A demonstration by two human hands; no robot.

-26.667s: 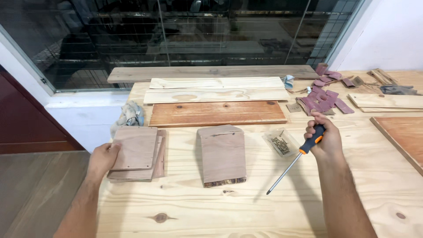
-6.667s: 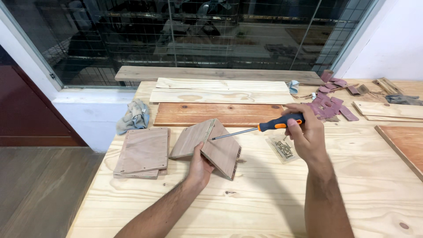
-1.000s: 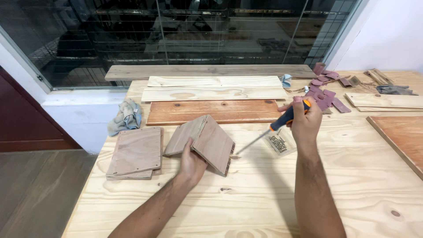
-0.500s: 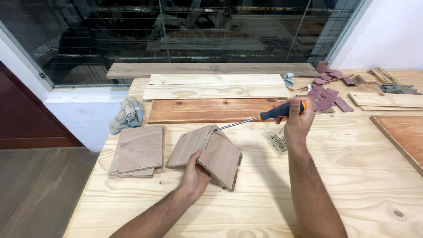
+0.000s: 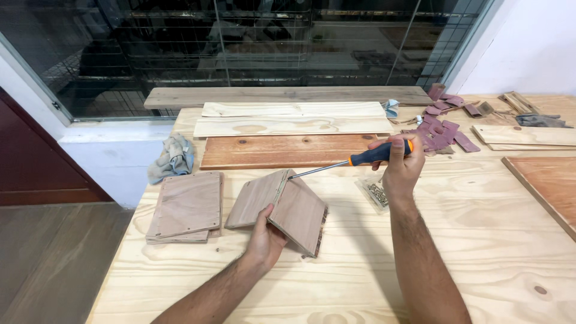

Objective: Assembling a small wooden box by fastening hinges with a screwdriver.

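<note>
My left hand [image 5: 264,237] grips the near edge of two brown wooden panels [image 5: 279,206] joined at an angle like a small roof, standing on the pale wooden table [image 5: 336,282]. My right hand [image 5: 399,165] holds a screwdriver [image 5: 351,161] by its black and orange handle. The shaft points left and slightly down, and its tip meets the top corner where the two panels join.
A stack of flat brown panels [image 5: 185,206] lies left of the joined pair. A clear bag of screws [image 5: 375,193] sits under my right hand. Long boards [image 5: 288,150] lie across the back, a grey rag [image 5: 174,157] at the left edge, and reddish sandpaper scraps [image 5: 441,129] at the back right.
The screwdriver tip has come down onto the top corner of the joined panels. My left hand has turned the panels slightly and holds them steady.
</note>
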